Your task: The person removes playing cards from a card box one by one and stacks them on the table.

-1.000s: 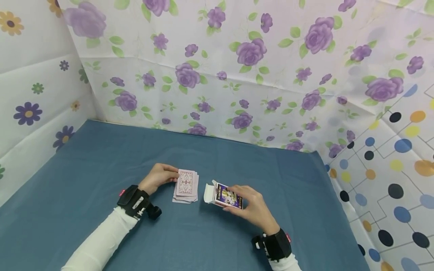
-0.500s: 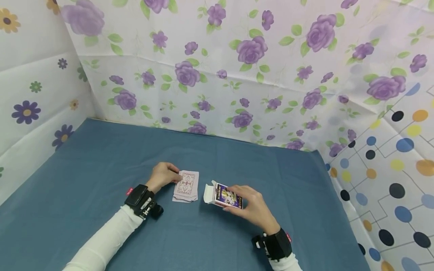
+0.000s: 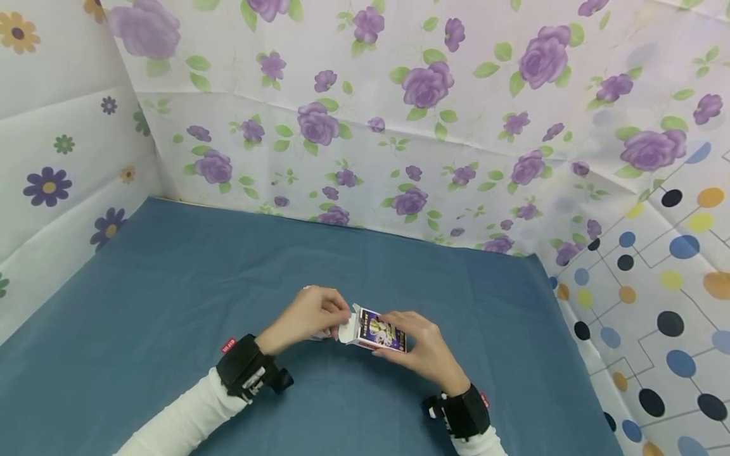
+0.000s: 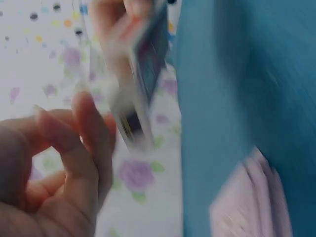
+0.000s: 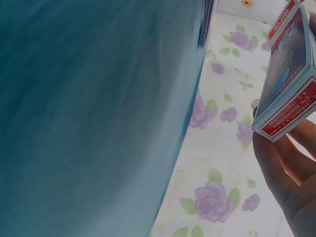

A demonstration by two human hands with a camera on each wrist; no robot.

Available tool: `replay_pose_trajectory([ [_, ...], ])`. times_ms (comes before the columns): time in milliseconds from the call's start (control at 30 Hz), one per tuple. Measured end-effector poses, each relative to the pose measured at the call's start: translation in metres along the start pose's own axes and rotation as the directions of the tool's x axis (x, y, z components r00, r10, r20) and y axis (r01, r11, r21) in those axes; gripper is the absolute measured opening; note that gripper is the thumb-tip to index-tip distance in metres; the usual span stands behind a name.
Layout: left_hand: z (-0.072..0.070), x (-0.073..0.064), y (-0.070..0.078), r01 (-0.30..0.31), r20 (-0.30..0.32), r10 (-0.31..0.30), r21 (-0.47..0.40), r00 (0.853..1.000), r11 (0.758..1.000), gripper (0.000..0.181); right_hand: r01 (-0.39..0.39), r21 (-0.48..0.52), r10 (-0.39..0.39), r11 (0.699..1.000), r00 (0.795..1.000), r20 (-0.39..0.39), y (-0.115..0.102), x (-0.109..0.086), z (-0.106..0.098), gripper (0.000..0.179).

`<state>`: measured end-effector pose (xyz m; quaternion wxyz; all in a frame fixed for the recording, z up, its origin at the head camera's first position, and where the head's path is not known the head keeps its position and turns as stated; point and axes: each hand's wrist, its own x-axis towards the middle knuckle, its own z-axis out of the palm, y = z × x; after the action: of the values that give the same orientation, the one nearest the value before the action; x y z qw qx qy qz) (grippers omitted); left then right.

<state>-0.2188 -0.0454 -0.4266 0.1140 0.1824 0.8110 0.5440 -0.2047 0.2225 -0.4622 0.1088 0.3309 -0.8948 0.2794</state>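
Note:
My right hand (image 3: 419, 342) grips a playing-card box (image 3: 381, 330) with a purple picture on its face, thumb and fingers on opposite edges. The box's white end flap (image 3: 348, 328) stands open toward the left. Fingers loosely bent, my left hand (image 3: 313, 313) is right beside that flap; in the left wrist view nothing shows between its blurred fingers. A stack of playing cards (image 4: 242, 207) lies on the table beneath the left hand, which hides most of it from the head view. The right wrist view shows the box's red-and-white printed end (image 5: 291, 109).
Blue cloth (image 3: 256, 253) covers the table. A flowered sheet (image 3: 365, 126) hangs along the back, with a dotted sheet (image 3: 667, 354) on the right and another flowered sheet (image 3: 51, 152) on the left. Both wrists wear black camera straps (image 3: 245, 367).
My left hand has left the edge of the card stack and moved right, over the stack to the box flap. The right hand and box have stayed nearly still.

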Motion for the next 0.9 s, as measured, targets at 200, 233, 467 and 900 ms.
replay_pose_trajectory([
  [200, 0.015, -0.002, 0.014, 0.000, 0.057, -0.003, 0.061, 0.998, 0.998, 0.013, 0.089, -0.004, -0.089, 0.996, 0.995, -0.045, -0.007, 0.000, -0.004, 0.056],
  [233, 0.016, -0.002, 0.014, 0.016, 0.067, -0.020, 0.066, 0.998, 0.998, 0.014, 0.102, -0.006, -0.102, 0.995, 0.993, -0.053, -0.008, 0.000, -0.005, 0.056],
  [467, 0.020, 0.003, 0.005, 0.120, 0.183, -0.118, 0.001, 0.976, 0.993, 0.020, 0.134, 0.003, -0.133, 0.991, 0.987, -0.092, -0.012, -0.001, -0.007, 0.056],
  [900, -0.001, 0.002, -0.005, 0.213, 0.337, -0.120, -0.254, 0.934, 0.944, 0.019, 0.145, 0.022, -0.142, 0.989, 0.984, -0.111, -0.010, -0.001, -0.008, 0.055],
])
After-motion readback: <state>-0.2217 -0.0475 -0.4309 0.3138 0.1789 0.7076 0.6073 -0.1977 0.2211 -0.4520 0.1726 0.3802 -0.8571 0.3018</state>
